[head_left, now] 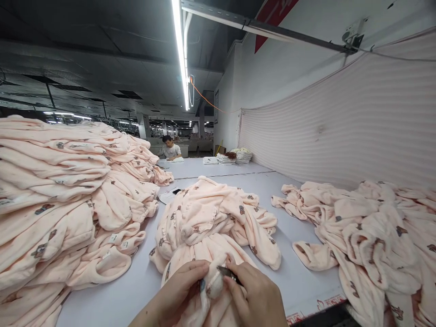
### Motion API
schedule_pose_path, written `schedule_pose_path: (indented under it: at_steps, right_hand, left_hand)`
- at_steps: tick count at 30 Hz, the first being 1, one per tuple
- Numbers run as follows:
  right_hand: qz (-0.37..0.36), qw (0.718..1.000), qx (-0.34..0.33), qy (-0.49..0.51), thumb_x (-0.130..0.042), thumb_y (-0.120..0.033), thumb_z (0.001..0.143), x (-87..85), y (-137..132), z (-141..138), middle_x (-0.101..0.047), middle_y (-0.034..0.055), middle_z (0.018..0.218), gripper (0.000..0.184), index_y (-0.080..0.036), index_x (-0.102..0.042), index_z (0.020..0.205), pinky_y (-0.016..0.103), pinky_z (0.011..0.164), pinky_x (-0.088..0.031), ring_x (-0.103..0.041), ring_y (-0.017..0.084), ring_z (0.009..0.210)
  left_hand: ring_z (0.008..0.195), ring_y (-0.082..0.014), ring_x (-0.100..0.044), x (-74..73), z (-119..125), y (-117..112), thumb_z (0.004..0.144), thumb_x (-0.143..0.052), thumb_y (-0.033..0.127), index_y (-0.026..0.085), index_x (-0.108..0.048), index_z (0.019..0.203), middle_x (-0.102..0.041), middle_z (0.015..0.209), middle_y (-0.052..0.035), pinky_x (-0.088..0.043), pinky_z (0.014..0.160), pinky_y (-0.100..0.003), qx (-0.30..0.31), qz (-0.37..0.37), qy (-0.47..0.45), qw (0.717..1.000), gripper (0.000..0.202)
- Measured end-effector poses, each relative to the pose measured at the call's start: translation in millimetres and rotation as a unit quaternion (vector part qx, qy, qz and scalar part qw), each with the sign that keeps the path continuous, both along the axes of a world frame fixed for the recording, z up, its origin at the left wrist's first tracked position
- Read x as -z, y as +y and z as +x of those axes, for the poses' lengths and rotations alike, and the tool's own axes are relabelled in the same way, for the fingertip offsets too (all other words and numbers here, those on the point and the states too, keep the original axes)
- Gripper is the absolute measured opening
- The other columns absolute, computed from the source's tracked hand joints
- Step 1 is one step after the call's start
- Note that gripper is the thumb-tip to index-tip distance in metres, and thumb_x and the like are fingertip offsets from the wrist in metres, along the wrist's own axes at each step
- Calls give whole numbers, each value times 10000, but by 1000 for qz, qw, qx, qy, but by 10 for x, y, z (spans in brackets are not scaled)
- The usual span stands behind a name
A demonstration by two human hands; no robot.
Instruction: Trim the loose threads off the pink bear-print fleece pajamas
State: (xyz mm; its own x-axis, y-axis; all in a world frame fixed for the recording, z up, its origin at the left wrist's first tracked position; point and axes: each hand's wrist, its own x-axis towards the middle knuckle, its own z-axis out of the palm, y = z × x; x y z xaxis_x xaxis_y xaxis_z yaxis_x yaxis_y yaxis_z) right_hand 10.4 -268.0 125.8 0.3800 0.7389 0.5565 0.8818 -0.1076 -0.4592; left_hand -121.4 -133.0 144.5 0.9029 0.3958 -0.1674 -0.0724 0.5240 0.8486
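A pale pink fleece garment with small brown prints lies bunched on the white table in front of me. My left hand pinches a fold of its near edge. My right hand is closed round a small dark metal tool, thread snips by the look of it, whose tip touches that same fold between the two hands.
A tall stack of folded pink garments fills the left side. A loose heap of the same garments lies at the right. A phone and paper rest behind the middle garment. Another person sits at the far table. Striped cloth hangs along the right wall.
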Motion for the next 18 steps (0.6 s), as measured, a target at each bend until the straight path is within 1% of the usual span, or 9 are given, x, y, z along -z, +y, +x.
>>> schedule_pose_path:
  at_steps: [2,5,8,10,12,14,16,17,18]
  right_hand:
    - [-1,999,6,31,-489,-278,894,-15,-4,-3,-712,23,957,257,-280,-658,1088,289,731,-487,-666,218,879]
    - [-10,996,-16,84,-552,-281,853,-46,-11,10,-713,5,951,226,-295,-667,1048,259,711,-488,-668,198,866]
    - [-24,995,-15,96,-516,-291,874,-63,-16,32,-717,13,923,227,-289,-678,1034,271,716,-488,-668,204,857]
    - [-19,994,-7,107,-494,-289,890,-65,-11,33,-717,17,960,232,-280,-682,1024,277,750,-486,-665,204,893]
    - [-9,993,-20,115,-526,-276,867,-64,-3,16,-712,19,971,225,-271,-672,1038,262,738,-485,-668,195,878]
    - [-2,994,-31,103,-541,-268,847,-60,-3,-4,-705,29,929,232,-255,-664,1043,259,705,-481,-670,199,837]
    - [-1,994,-27,103,-508,-281,872,-51,-27,-1,-702,38,882,211,-243,-677,992,264,702,-475,-665,205,828]
    - [2,993,-25,118,-486,-296,891,-41,-51,18,-703,41,881,216,-239,-684,957,264,715,-474,-661,206,841]
    - [10,989,-23,147,-471,-318,906,-25,-83,47,-705,43,891,232,-234,-687,928,259,730,-474,-656,203,854]
  left_hand:
    - [719,-144,-577,-2,-3,0,794,-664,271,104,-648,794,-664,735,-42,-432,702,-248,6,1,1,1000,168]
    - [700,-136,-570,-5,-11,3,818,-638,268,92,-646,796,-647,718,-39,-423,681,-237,18,8,-1,1000,178]
    - [661,-120,-553,9,-11,16,820,-639,255,98,-638,782,-615,689,-17,-407,650,-224,29,6,-2,1000,162]
    - [661,-119,-552,26,-2,16,822,-639,262,103,-633,787,-604,687,-12,-403,650,-223,31,4,3,1000,163]
    - [669,-121,-550,38,17,-4,816,-643,268,105,-624,783,-602,697,-15,-401,656,-226,27,6,10,1000,168]
    - [672,-122,-540,34,38,-41,811,-644,283,108,-612,779,-592,703,-14,-397,662,-230,31,9,14,999,181]
    - [683,-121,-523,1,50,-61,804,-648,307,121,-603,801,-575,715,-3,-388,667,-232,46,43,30,998,191]
    - [684,-122,-510,-28,48,-50,796,-656,327,135,-598,798,-558,707,9,-377,657,-229,40,84,45,995,201]
    - [706,-129,-504,-65,42,-21,783,-666,345,150,-592,773,-550,715,15,-369,656,-228,9,142,58,988,209]
